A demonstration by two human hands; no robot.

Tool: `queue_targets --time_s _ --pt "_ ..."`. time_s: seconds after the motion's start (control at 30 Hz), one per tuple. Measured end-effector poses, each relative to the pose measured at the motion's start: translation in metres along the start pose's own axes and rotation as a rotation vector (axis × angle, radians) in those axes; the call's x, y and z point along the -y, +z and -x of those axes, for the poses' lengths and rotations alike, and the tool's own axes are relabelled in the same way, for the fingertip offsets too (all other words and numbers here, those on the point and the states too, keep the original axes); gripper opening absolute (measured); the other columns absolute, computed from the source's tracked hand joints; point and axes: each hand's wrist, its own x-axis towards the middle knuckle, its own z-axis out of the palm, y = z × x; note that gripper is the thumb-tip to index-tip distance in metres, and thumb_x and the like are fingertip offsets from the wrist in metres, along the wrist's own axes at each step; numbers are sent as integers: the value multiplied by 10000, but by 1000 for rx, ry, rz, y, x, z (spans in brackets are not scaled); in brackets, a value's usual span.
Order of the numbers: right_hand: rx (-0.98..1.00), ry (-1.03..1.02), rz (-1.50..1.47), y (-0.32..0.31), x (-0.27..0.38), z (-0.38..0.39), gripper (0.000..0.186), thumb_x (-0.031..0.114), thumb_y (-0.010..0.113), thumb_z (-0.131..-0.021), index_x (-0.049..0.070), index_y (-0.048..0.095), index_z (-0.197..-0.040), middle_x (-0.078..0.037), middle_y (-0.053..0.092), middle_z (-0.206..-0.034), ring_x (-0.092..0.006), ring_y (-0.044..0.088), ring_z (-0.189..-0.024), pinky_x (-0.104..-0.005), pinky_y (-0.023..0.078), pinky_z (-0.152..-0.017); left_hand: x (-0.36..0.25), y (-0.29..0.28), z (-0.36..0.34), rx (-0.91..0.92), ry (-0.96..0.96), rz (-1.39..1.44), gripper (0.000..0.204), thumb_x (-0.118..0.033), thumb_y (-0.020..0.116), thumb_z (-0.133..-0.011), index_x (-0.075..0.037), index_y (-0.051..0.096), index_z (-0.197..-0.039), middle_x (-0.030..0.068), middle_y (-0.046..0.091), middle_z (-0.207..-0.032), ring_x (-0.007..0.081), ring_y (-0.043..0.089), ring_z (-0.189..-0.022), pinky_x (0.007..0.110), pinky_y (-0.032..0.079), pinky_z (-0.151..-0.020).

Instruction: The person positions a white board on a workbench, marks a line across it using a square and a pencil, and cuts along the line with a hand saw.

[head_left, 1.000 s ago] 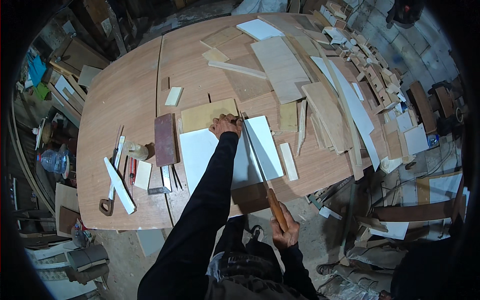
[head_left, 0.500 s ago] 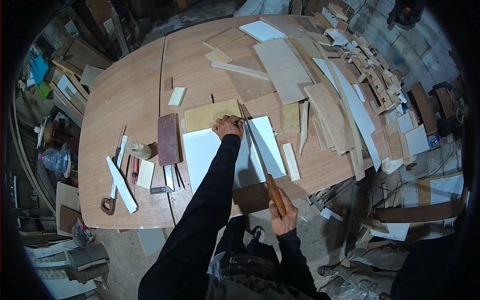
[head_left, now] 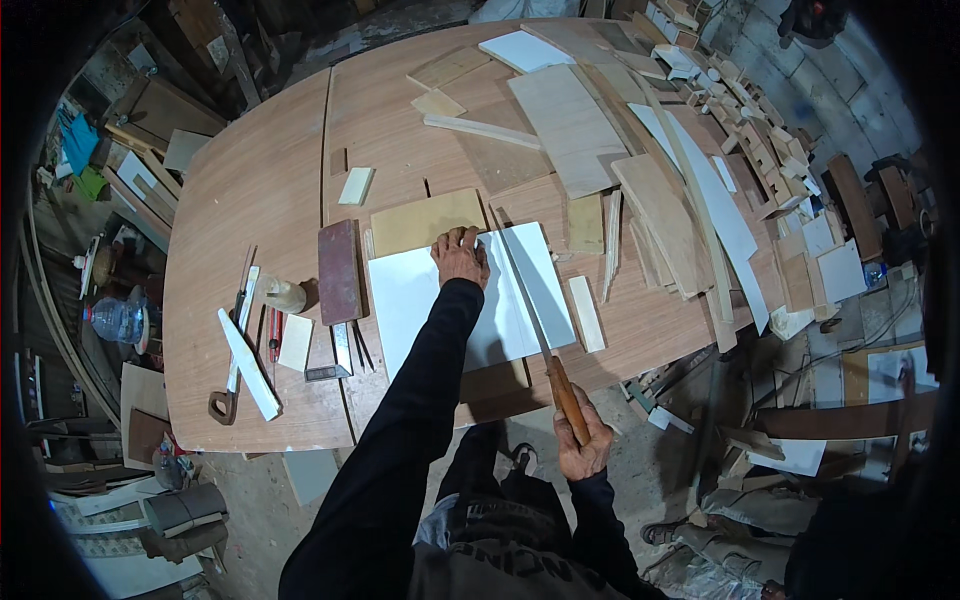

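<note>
A white board (head_left: pixel 410 310) lies on the table in front of me, near its front edge. My left hand (head_left: pixel 461 258) presses on the board's far part, fingers curled and bunched by its far edge. In my right hand (head_left: pixel 584 435) is a handsaw (head_left: pixel 524 292), gripped by its wooden handle, low and beyond the table's front edge. The saw's long narrow blade slants away across the right part of the board, to the right of my left hand. Under the board, a tan wooden panel (head_left: pixel 425 222) shows at the far side. A sanding block (head_left: pixel 339 272) stands left of the board.
At left lie another saw (head_left: pixel 222 404), a white strip (head_left: pixel 247 364), a jar (head_left: pixel 285 294), a red cutter (head_left: pixel 274 334) and a try square (head_left: pixel 330 372). Plywood sheets (head_left: pixel 568 125) and long strips pile up at right. A person's legs (head_left: pixel 760 512) show at lower right.
My right hand has drawn the saw toward me and slightly right. My left hand stays pressed on the white board. The whole view has shifted slightly.
</note>
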Motion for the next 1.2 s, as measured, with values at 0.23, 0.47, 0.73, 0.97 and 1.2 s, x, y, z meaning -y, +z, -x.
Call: queue_targets --time_s 0.23,0.47,0.73,0.97,1.2 --pt "-22 -48 35 0 -8 2 452 -6 586 -794 29 559 -1244 -166 662 -1044 -195 644 -897 -302 493 -806 -1 -5 3 11 66 -18 312 -210 611 -773 -197 627 -1084 70 537 -1113 290 453 -1058 459 317 -924" --pt "-9 -72 34 -5 -8 5 448 14 596 -797 32 561 -1244 -170 663 -1045 -193 646 -889 -305 496 -793 -4 -10 4 65 63 -59 353 -250 610 -785 -261 630 -1137 56 514 -1156 283 429 -1088 467 305 -934" --pt "-8 -64 104 -4 -10 14 452 18 612 -801 21 550 -1248 -186 662 -1047 -198 660 -862 -305 507 -758 -10 -17 3 121 64 -84 380 -254 603 -788 -280 618 -1167 45 509 -1174 280 420 -1098 469 290 -957" --pt "-35 -147 142 12 -7 8 484 19 606 -811 45 517 -1286 -183 662 -1030 -195 668 -808 -309 510 -702 -6 -12 2 80 64 -95 368 -249 592 -795 -173 590 -1155 64 509 -1186 294 430 -1123 473 305 -956" --pt "7 -91 151 15 1 5 501 24 591 -832 35 478 -1320 -152 655 -952 -136 604 -701 -280 494 -649 -14 -14 28 210 51 -138 535 -348 446 -889 -88 410 -1356 88 370 -1398 264 276 -1351 508 165 -1105"
